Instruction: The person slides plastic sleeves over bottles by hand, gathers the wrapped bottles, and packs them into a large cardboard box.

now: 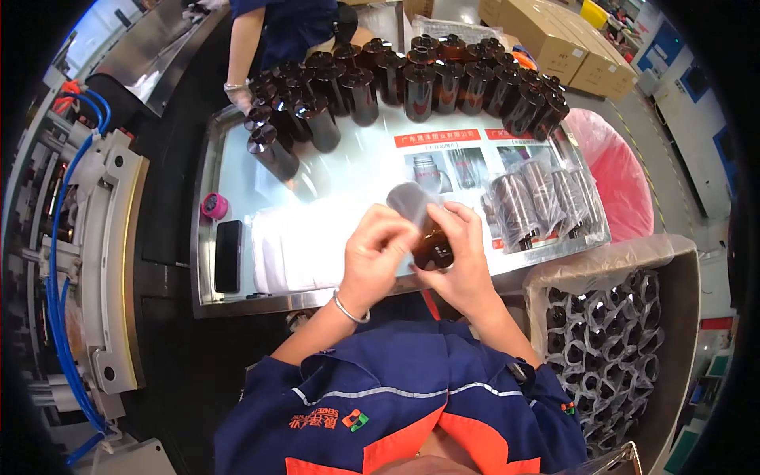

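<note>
In front of my chest, my right hand [463,257] is closed round a dark amber bottle [434,253], thumb and fingers on its sides. A thin translucent plastic bag [412,199] is over the bottle's far end, stretching away from me. My left hand [380,249] pinches at the bag's near edge, close beside the bottle; its fingertips are partly blurred. To the right lie several amber bottles in clear bags [530,202]. A stack of white bags or sheets [305,247] lies left of my hands.
Several unbagged amber bottles [419,91] stand along the far side of the metal-rimmed table [332,299]. A phone [229,255] and pink roll [214,206] lie left. A carton [673,332] of bagged bottles stands right. A co-worker's hand [239,96] touches the far left corner.
</note>
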The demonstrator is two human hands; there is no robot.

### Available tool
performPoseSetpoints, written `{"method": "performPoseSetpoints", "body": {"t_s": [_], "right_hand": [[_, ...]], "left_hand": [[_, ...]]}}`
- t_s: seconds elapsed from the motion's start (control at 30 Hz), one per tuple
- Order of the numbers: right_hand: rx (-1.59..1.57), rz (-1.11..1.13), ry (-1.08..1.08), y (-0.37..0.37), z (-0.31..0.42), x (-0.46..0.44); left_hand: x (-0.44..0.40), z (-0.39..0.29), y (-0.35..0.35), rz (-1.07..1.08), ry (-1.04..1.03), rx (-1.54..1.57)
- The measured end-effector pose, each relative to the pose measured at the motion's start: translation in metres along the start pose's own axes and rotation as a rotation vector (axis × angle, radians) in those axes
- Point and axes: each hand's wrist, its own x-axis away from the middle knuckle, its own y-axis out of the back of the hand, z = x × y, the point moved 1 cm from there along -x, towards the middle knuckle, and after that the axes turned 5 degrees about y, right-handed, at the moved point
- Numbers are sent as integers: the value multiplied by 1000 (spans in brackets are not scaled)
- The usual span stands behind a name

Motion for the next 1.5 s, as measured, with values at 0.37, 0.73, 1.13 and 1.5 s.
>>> {"method": "performPoseSetpoints", "body": {"t_s": [0.37, 0.73, 1.13, 1.5], "right_hand": [[452, 202, 111, -16, -40, -9], [642, 509, 157, -33, -29, -111], [618, 340, -20, -166, -47, -232], [142, -24, -13, -81, -69, -127]], "left_hand": [[20, -22, 14, 327, 292, -262], [9, 42, 101, 158, 448, -1061], [19, 28, 103, 131, 560, -1041], [22, 47, 129, -116, 806, -393]]}}
